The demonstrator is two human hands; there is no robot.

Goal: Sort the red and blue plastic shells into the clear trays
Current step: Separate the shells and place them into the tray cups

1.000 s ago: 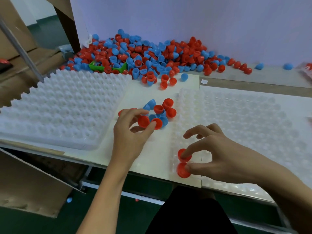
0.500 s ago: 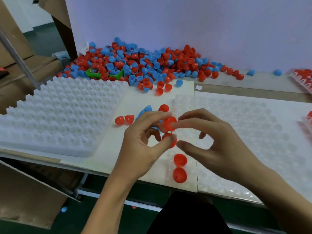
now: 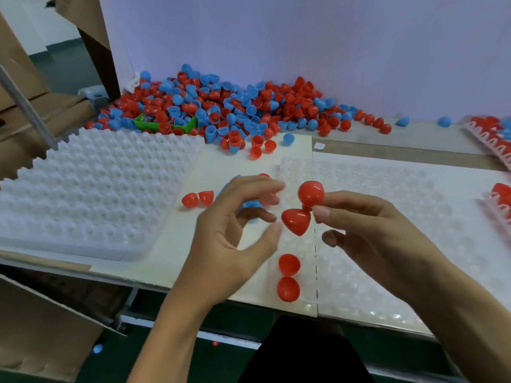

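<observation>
Nearest the table edge, a seated red shell pair (image 3: 288, 277) fills the clear tray (image 3: 414, 217). Above, the right hand (image 3: 370, 233) pinches a hinged red shell (image 3: 304, 208); the left hand (image 3: 232, 236), loosely curled, holds nothing. Farther back the shell pile (image 3: 235, 109) lines the wall.

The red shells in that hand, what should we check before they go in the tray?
1. Right hand holds the joined red shell pair by its link: ok.
2. Left hand has let go, holding nothing: ok.
3. Pockets in the clear tray just beyond the placed red pair are free: ok.
4. Placed pair sits fully down in its pockets: cannot tell.
5. Held pair lined up with the tray row: not ok, it hangs tilted above the tray.
</observation>
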